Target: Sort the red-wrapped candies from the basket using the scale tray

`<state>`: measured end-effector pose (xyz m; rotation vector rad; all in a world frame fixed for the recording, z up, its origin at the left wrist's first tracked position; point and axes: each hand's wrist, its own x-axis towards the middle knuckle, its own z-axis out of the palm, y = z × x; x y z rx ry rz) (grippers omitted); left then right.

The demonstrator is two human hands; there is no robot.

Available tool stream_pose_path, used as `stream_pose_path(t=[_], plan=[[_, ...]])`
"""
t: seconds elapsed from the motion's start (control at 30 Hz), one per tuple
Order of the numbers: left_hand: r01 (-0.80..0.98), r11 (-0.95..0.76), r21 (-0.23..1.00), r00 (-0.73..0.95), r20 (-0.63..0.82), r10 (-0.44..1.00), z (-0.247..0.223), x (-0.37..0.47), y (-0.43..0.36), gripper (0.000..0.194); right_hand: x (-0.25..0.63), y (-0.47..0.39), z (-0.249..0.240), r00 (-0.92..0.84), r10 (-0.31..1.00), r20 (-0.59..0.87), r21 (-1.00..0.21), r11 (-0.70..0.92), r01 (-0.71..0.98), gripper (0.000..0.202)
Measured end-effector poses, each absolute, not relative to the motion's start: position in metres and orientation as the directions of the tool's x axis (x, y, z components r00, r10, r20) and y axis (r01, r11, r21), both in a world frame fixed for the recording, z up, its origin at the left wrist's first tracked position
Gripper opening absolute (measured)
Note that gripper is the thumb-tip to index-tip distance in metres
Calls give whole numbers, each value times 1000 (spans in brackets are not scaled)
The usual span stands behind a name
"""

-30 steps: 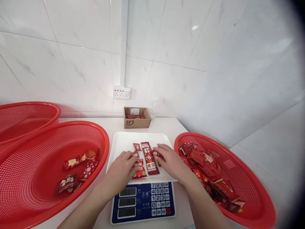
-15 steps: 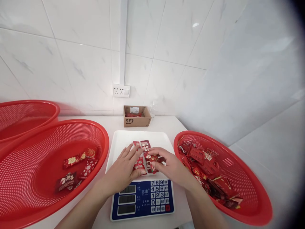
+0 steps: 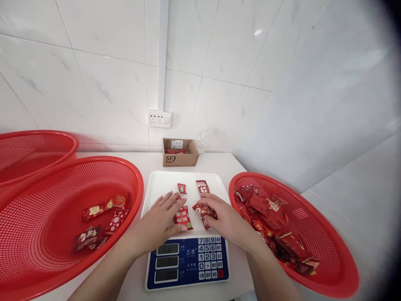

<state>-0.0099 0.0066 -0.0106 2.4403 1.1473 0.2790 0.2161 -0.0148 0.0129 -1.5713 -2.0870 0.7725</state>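
Observation:
On the white scale, red snack packets lie in two groups with a gap between them. My left hand rests over the left group with its fingers spread, partly covering a red packet; a small red packet lies beyond its fingertips. My right hand is over the right group, fingers apart and slightly bent, touching a red packet. Another packet lies just past the right fingertips. Neither hand grips anything.
A red basket holding several packets stands at the left, with another basket behind it. A fuller red basket is on the right. Behind the scale are a cardboard box and a clear plastic item.
The packets have been spread into two groups, the right group shifting to the right. My right hand has moved slightly right and let go of the packet it was handling.

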Motion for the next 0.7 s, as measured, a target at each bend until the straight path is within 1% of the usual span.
stream_pose_path(t=[0.1,0.23,0.33,0.5,0.53,0.6,0.7], plan=[[723,-529,444,602,-31,798,-5,-17,6,62,211,-14,12,-328,945,6,-664,249,705,45],[699,-582,416,645,-15,764,-4,-20,5,50,207,-11,9,-337,941,32,-635,279,720,41],[667,-612,425,670,16,742,-9,-18,6,44,208,-9,7,-334,942,39,-623,284,728,40],[628,-643,437,686,78,723,-18,-15,9,42,213,-8,5,-353,935,37,-637,295,713,42],[624,-644,442,687,82,722,-18,-14,9,42,214,-7,4,-348,937,44,-645,293,706,42],[626,-637,450,681,83,728,-17,-14,9,42,217,-1,1,-282,956,74,-649,261,715,40],[636,-627,449,669,84,739,-15,-14,8,43,221,10,-6,-160,981,108,-585,193,788,35]])
